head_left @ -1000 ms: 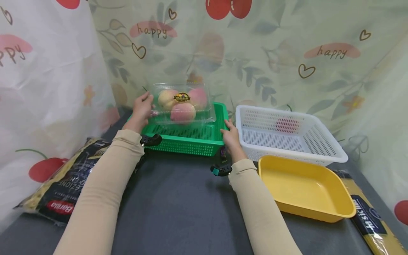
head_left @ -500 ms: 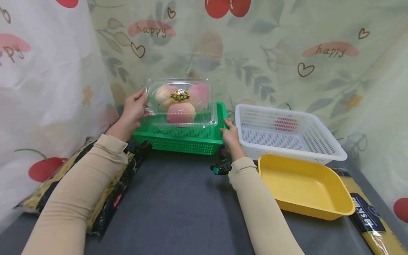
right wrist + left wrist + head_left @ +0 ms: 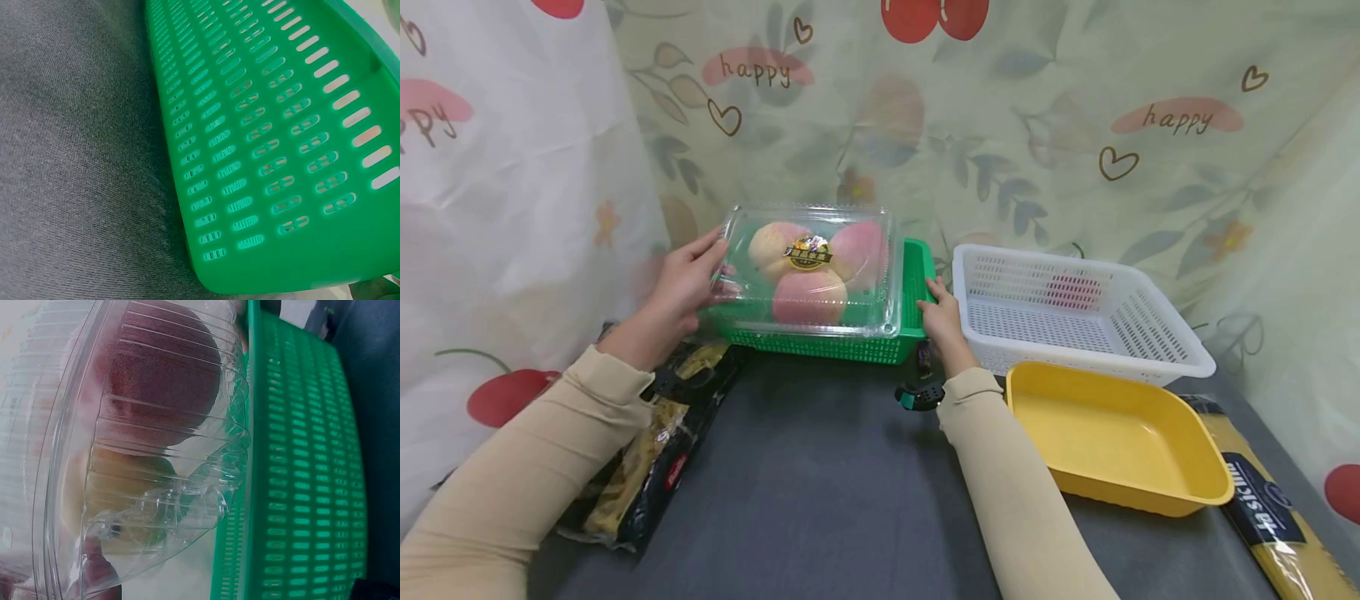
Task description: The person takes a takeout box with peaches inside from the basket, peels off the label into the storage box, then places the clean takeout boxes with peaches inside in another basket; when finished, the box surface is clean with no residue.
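leaf-and-heart-printed pale curtain (image 3: 985, 108) behind dark grey desk (image 3: 820, 467). my left fingers (image 3: 703, 250) clamped on left edge of clear rectangular plastic box (image 3: 808, 254) holding three pink-and-cream peaches (image 3: 808, 300), box tilted over perforated green plastic basket (image 3: 820, 346). my right fingers (image 3: 940, 292) clamped on basket's right rim, white perforated plastic basket (image 3: 1067, 329) just beside.

Cherry-printed cloth (image 3: 970, 125) (hung on three sides) makes this a booth.
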`<state>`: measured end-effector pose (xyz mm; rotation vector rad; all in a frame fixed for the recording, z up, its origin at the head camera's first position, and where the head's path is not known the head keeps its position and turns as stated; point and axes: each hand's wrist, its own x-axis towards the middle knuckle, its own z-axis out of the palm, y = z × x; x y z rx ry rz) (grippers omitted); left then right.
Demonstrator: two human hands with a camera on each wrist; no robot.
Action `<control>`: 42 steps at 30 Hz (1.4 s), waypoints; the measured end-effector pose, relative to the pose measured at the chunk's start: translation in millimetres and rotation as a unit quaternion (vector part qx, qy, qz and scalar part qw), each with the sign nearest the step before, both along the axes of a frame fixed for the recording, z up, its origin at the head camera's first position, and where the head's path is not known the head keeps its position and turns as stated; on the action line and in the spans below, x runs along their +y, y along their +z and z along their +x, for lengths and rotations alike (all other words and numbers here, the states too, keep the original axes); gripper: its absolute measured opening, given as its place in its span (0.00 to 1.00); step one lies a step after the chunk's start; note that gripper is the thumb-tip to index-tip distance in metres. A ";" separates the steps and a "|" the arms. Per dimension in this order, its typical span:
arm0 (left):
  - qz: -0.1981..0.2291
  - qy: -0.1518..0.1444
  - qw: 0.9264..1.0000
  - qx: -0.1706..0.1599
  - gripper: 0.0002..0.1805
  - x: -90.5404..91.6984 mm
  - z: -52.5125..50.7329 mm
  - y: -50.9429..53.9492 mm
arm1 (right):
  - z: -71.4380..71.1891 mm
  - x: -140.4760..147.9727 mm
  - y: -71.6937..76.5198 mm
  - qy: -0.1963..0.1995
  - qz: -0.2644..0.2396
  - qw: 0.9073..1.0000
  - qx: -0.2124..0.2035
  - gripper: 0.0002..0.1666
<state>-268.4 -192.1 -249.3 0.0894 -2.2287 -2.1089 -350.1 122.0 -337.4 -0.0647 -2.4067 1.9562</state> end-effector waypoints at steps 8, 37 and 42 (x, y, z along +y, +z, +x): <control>0.012 -0.031 0.999 -0.010 0.32 -9.1 20.8 -0.3 | -2.2 1.3 -0.9 0.002 -0.001 1.000 0.002 0.32; -0.081 -0.046 0.992 -0.081 0.33 -21.5 107.3 -54.4 | -1.2 -0.2 -1.6 0.003 0.023 1.000 0.005 0.32; -0.074 -0.057 0.988 -0.122 0.34 -19.2 118.6 -62.9 | -1.1 -2.1 0.5 0.002 0.024 1.000 0.003 0.32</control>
